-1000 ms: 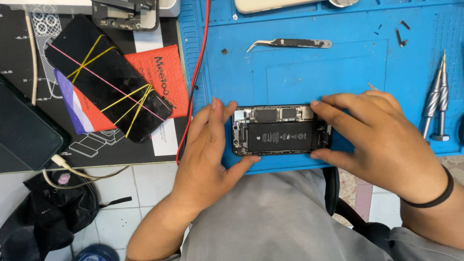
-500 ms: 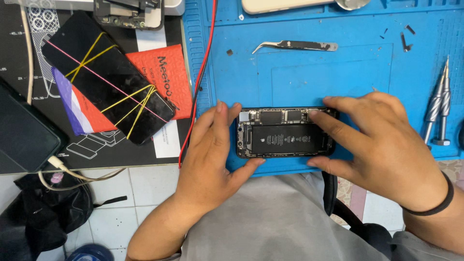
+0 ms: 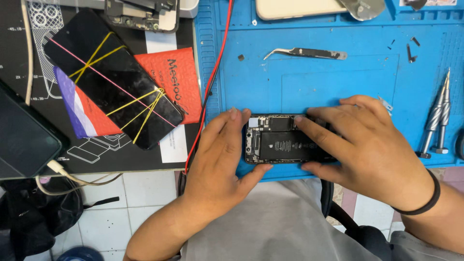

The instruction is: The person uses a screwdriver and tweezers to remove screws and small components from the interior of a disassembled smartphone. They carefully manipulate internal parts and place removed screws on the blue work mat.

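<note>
Opened phone (image 3: pixel 285 140), back off, battery and boards exposed, is laid flat along the near edge of the blue mat (image 3: pixel 309 82), close to the table's front lip. It is pinched at its left end by the left hand (image 3: pixel 220 159): thumb under the lower corner, fingers curled at the upper corner, so the grip is narrow and closed on the phone. Its right half is covered by the right hand (image 3: pixel 372 150), fingers spread flat on top, thumb pressed to the lower edge; phone is held by this grip too. Black band is worn on the right wrist. Open mat is left bare beyond the phone, up to tweezers (image 3: pixel 307 53) lying well apart. Two screwdrivers (image 3: pixel 435 121) are laid near the mat's right edge. Red wire (image 3: pixel 210 92) is run along the mat's left edge. Farther left, a black phone bound with rubber bands (image 3: pixel 113 77) is rested on a red pouch (image 3: pixel 176 79). White tiled floor (image 3: pixel 145 193) is seen below the table edge.
</note>
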